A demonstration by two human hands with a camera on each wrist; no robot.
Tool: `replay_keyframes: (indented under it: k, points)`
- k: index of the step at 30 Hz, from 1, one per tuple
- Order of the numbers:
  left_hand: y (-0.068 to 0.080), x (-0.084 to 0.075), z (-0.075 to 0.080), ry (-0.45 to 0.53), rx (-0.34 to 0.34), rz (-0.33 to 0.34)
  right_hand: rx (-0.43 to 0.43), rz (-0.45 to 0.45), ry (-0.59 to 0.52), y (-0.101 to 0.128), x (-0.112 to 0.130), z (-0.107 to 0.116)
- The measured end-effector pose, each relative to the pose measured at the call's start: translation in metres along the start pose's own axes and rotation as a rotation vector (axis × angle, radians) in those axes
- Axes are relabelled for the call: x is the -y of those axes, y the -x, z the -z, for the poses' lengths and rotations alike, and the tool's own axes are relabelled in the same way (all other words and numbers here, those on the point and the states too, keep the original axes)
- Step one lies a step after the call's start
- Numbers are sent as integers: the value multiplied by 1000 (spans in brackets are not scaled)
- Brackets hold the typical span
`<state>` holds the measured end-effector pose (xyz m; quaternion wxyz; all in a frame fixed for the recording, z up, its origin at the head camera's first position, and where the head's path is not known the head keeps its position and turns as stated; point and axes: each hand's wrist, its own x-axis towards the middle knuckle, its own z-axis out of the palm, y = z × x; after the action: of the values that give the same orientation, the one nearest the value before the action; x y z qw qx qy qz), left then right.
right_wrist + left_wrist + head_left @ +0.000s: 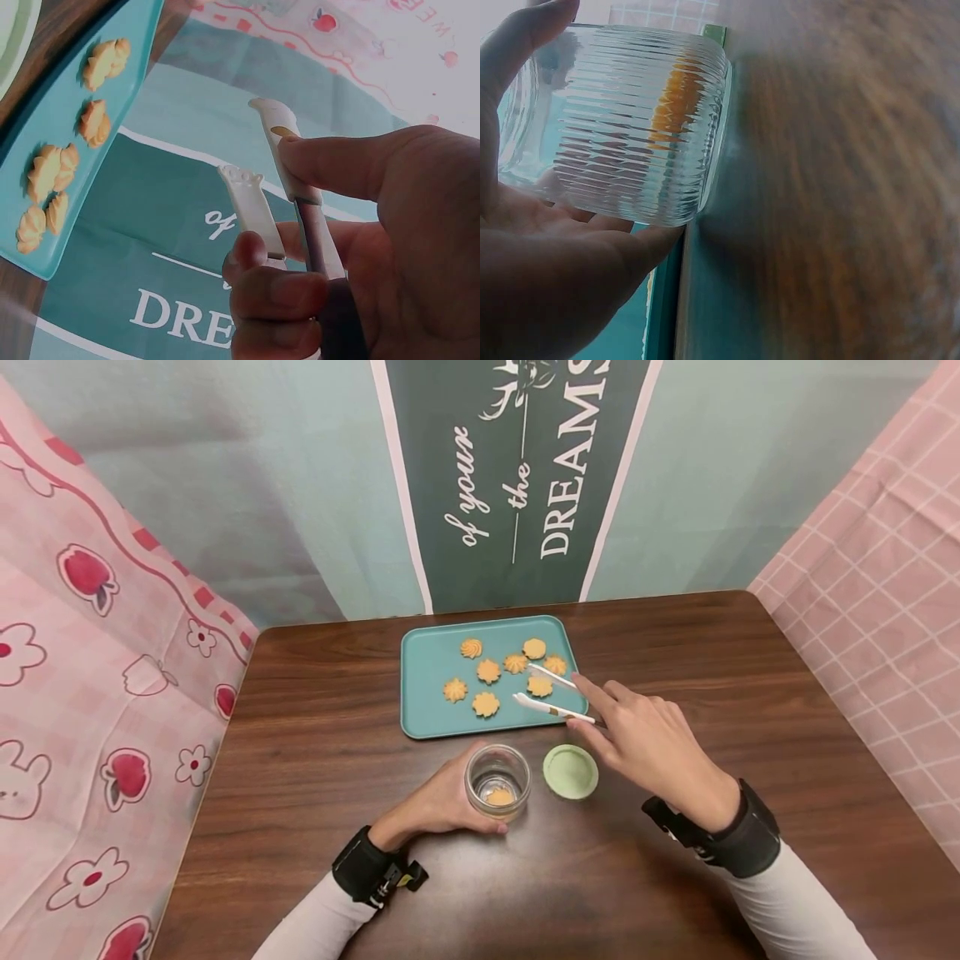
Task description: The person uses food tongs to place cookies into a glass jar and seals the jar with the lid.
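Note:
My left hand [450, 795] grips a ribbed glass jar [498, 781], its fingers and thumb wrapped round the side. One cookie [676, 101] lies inside at the jar's bottom. Between the thumb and fingers of my right hand [652, 743] is a pair of tongs [553, 708] with white tips. The tong arms stand apart, and the right wrist view shows nothing between them. In the head view they overlap the right side of a teal tray [420, 718]. Several golden flower-shaped cookies [486, 704] are spread over that tray.
A pale green lid-like round dish [570, 772] sits on the wooden table [315, 718], just right of the jar. Pink patterned cloth [90, 693] hangs at the left, pink checked cloth [870, 552] at the right. Behind the tray is a printed teal backdrop [300, 485].

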<state>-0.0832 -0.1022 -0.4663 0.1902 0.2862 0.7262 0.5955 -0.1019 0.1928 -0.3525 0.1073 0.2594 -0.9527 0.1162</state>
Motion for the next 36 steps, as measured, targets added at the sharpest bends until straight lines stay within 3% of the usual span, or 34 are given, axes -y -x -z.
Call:
replay_keyframes:
  k: [14, 21, 36]
  points:
    - [-2, 0, -2, 2, 2, -18, -7, -41, -7, -3, -15, -6]
    - [3, 1, -4, 5, -1, -3, 30, -104, -6, -2, -22, -9]
    - [1, 0, -2, -10, 2, 3, 93, -129, -11, -8, -32, -24]
